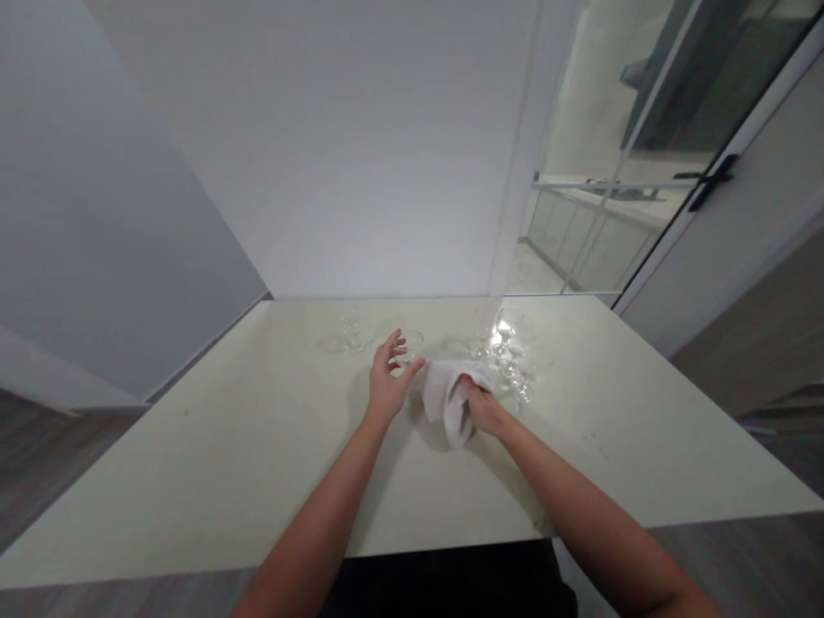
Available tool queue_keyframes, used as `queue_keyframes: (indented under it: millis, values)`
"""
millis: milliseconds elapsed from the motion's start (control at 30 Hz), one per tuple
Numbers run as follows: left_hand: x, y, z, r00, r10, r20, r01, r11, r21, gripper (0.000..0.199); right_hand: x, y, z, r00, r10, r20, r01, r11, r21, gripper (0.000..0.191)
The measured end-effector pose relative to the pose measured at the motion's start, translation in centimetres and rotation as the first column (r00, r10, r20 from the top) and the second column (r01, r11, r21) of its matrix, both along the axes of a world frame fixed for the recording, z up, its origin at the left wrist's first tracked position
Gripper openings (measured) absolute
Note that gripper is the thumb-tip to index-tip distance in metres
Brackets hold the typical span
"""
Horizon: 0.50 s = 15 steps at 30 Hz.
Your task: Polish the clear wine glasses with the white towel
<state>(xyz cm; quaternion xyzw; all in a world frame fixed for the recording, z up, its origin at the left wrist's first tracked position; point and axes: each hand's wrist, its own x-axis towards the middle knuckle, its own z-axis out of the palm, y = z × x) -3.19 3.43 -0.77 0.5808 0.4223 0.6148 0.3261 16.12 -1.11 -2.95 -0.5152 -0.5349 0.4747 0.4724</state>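
My left hand (388,375) is at the middle of the table, its thumb and fingers spread apart beside a clear glass (415,337). The glass's lower part is partly hidden, and I cannot tell whether the fingertips touch it. A white cloth (444,390) is bunched in my right hand (482,405), whose fingers are tucked into its folds. The cloth hangs just above or against the tabletop, close to the left thumb.
Several clear glasses (508,343) stand close together behind and right of the cloth, under a bright reflection. Another clear glass (354,335) is at the back left. The pale table (212,463) meets a white wall panel (360,154); a glazed door (598,197) is at right.
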Motion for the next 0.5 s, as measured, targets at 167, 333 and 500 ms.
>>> queue_keyframes:
  millis: [167, 333, 500]
  values:
    - [0.3, -0.9, 0.6, 0.976, -0.094, -0.196, 0.109, 0.992, 0.066, 0.07, 0.4, 0.8, -1.1, 0.999, 0.043, 0.016, -0.043, 0.998, -0.055, 0.05]
    - [1.1, -2.7, 1.1, 0.881, -0.314, -0.354, 0.351, 0.935, 0.043, 0.08, 0.6, 1.6, -0.7, 0.983, 0.134, -0.122, -0.146, 0.985, -0.091, 0.054]
    - [1.0, -3.1, 0.7, 0.791, -0.343, -0.507, 0.445, 0.891, 0.092, 0.068, 0.6, 1.3, 0.4, 0.972, 0.21, -0.105, -0.21, 0.978, 0.012, 0.038]
